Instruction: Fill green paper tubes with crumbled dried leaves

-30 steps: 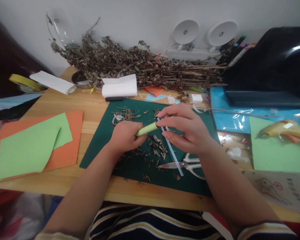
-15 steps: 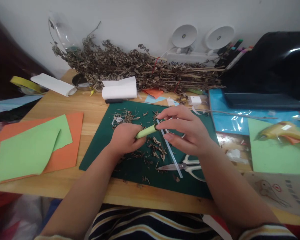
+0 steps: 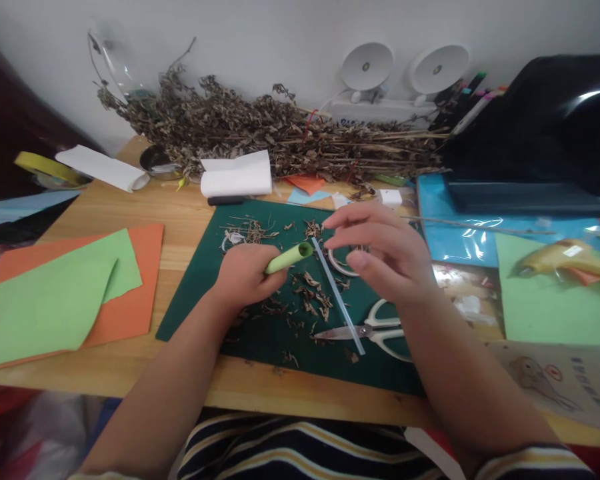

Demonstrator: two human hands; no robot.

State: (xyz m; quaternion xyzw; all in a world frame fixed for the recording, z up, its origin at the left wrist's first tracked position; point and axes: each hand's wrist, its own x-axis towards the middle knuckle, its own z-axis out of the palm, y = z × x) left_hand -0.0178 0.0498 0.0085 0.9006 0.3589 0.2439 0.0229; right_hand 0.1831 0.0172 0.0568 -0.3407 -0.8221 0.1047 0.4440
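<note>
My left hand (image 3: 247, 275) is wrapped round a light green paper tube (image 3: 289, 258), whose open end points right and toward me. My right hand (image 3: 380, 250) hovers to the right of that end, fingers apart and holding nothing. Beneath both lies a dark green cutting mat (image 3: 190, 287) strewn with dried leaf bits (image 3: 310, 297). A translucent glue stick (image 3: 337, 293) lies slantwise on it, across the blade of the white-handled scissors (image 3: 365, 330). Partly hidden behind my right fingers is a white tape roll (image 3: 343, 265).
A long bundle of dried plants (image 3: 260, 127) lies along the wall, behind a white paper roll (image 3: 237, 175). Green paper (image 3: 55, 293) rests on orange paper (image 3: 150, 280) at left. At right are a yellow glue gun (image 3: 570, 261), a blue plastic-covered sheet (image 3: 460, 237) and a printed bag (image 3: 555, 380).
My right hand has drawn away from the tube's end, a little to the right. The tube's open mouth has turned more toward me and now shows.
</note>
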